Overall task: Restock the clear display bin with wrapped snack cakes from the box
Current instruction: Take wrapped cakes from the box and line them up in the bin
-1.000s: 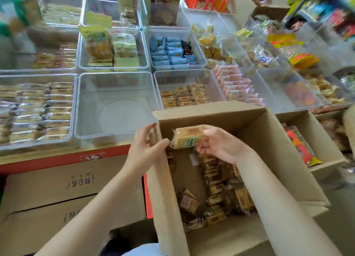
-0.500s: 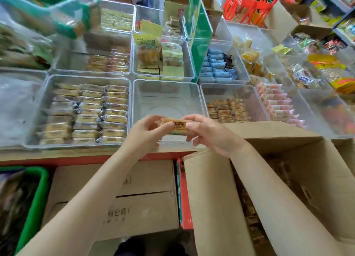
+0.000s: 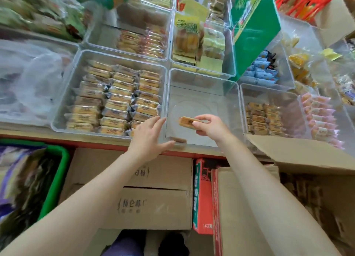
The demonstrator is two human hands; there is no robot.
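**Cake carried from the box into the bin**

Both hands have left the cardboard box (image 3: 299,178) and gone forward over the counter since a second ago; half a second ago the two of them shared the cake at the bin's near wall, and the left hand has let go since

Clear plastic bins sit edge to edge on a shop counter with a red front strip (image 3: 107,146); closed cartons (image 3: 153,203) are stacked below it, a green crate (image 3: 57,178) at the left, the open box at the right; shelves of packets behind are blurred

One wrapped snack cake (image 3: 185,121) is inside the clear display bin (image 3: 201,78), above the bin's bare floor near its front; its long axis runs left to right, the free end pointing toward the left hand (image 3: 149,134)

Right hand (image 3: 210,127): thumb and fingers pinched on the cake's right end; left hand: fingers spread and apart, resting at the bin's front-left corner, holding nothing

A second brownish piece (image 3: 177,140) seems to lie against the front wall; too blurred to be sure; the neighbouring bin (image 3: 63,109) on the left holds three columns of similar cakes
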